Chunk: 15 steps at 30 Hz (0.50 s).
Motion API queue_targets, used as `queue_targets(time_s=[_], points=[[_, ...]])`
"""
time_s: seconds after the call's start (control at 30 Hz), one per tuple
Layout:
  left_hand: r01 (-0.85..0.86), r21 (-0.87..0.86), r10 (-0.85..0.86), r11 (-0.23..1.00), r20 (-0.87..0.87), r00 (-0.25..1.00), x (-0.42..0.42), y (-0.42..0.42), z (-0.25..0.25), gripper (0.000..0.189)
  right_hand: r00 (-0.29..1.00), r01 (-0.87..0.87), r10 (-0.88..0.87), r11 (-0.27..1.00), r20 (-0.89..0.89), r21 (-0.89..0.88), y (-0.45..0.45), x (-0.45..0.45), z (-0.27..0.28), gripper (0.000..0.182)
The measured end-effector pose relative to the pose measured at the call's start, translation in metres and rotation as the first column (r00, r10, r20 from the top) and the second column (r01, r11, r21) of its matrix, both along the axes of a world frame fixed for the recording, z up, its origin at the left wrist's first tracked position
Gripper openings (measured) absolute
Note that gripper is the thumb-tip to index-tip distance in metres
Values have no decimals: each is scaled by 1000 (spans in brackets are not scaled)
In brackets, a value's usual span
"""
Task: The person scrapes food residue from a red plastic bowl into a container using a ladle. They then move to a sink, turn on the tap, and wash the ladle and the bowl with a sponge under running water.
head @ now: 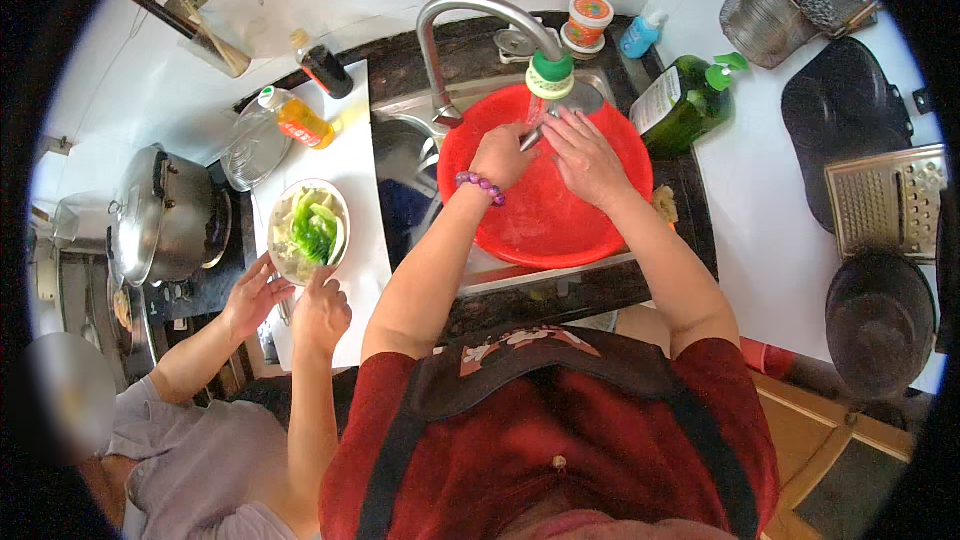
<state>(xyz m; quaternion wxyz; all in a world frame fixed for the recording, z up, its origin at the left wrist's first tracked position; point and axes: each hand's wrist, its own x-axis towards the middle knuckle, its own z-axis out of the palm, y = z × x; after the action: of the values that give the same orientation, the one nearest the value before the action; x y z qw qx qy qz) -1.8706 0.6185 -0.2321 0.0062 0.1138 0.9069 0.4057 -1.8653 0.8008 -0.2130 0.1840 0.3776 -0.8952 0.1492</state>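
Note:
A large red plastic basin stands in the metal sink under a curved faucet with a green and pale nozzle. Water runs from the nozzle. My left hand, with a purple bead bracelet on its wrist, grips the handle of a metal utensil above the basin. My right hand lies against the same utensil near its wide grey head, fingers extended. The fingers partly hide the utensil, so its exact kind is unclear.
At left, another person's hands are at a bowl of leafy greens. Sauce bottles and a steel pot stand beyond. A green pump bottle is right of the basin; a box grater and black pan are farther right.

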Motion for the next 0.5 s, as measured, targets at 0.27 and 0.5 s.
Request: queue_targets(time_s=[0.27,0.5], points=[[137,-157,-155,978,-108,982,-17,13,7,26,994,101,-96,990,52,-101,2,3,15,44],[226,-577,-414,784,-215,885,-22,-9,21,23,892,233,-295,949,342,211,-16,-7,15,22]])
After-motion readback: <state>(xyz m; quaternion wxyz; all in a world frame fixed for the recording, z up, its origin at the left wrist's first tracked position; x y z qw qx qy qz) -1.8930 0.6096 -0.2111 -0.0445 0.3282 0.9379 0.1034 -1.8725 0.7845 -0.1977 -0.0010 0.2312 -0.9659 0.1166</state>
